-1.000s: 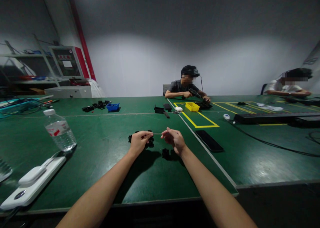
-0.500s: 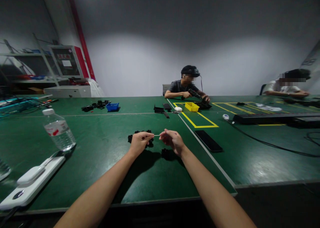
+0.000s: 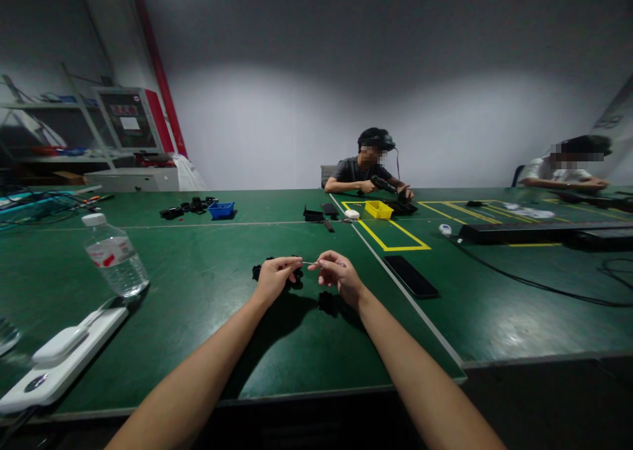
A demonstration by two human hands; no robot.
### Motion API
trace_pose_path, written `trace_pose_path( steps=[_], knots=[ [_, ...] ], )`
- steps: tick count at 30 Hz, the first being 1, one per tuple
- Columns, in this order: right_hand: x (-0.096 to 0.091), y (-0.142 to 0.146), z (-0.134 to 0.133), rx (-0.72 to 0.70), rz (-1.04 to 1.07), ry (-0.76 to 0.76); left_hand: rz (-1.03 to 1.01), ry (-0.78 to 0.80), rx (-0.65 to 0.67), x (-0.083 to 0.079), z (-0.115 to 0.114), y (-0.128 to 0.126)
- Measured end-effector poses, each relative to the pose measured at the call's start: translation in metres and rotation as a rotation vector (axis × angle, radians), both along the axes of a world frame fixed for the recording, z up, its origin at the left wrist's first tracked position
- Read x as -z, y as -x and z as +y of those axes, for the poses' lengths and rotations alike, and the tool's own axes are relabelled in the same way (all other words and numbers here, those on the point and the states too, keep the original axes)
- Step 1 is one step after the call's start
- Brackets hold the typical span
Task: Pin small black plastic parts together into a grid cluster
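My left hand [image 3: 274, 278] and my right hand [image 3: 337, 273] are held close together above the green table [image 3: 208, 318], both with fingers pinched. Between them runs a thin pale pin or wire [image 3: 310, 263], gripped at each end. Just behind my left hand lies a cluster of small black parts [image 3: 260, 269]. Another small black part [image 3: 327, 302] sits on the table under my right wrist.
A water bottle [image 3: 113, 255] and a white device [image 3: 62, 358] stand at the left. A black phone [image 3: 411, 276] lies right of my hands. Farther back are a blue bin [image 3: 221, 210], a yellow bin [image 3: 378, 209] and two seated persons.
My hands have drawn closer together, so the visible stretch of the thin pin between them is shorter. The camera view has shifted slightly.
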State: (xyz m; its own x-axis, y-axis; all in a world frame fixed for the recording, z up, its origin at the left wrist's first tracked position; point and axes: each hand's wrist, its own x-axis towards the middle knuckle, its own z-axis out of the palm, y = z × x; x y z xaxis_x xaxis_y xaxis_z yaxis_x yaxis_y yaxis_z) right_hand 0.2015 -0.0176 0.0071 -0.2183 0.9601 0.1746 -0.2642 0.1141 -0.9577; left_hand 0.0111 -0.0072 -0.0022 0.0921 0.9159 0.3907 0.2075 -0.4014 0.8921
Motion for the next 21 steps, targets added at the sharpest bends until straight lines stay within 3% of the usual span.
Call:
trace_pose_path(
  steps=[9, 21],
  knots=[
    [-0.0017, 0.0011, -0.0034, 0.005, -0.030, -0.033, -0.029, 0.029, 0.005, 0.0057, 0.0061, 0.0014],
    [-0.0001, 0.0015, -0.0047, 0.008, -0.076, -0.108, -0.065, 0.067, -0.033, -0.0013, 0.0017, 0.0005]
  ],
)
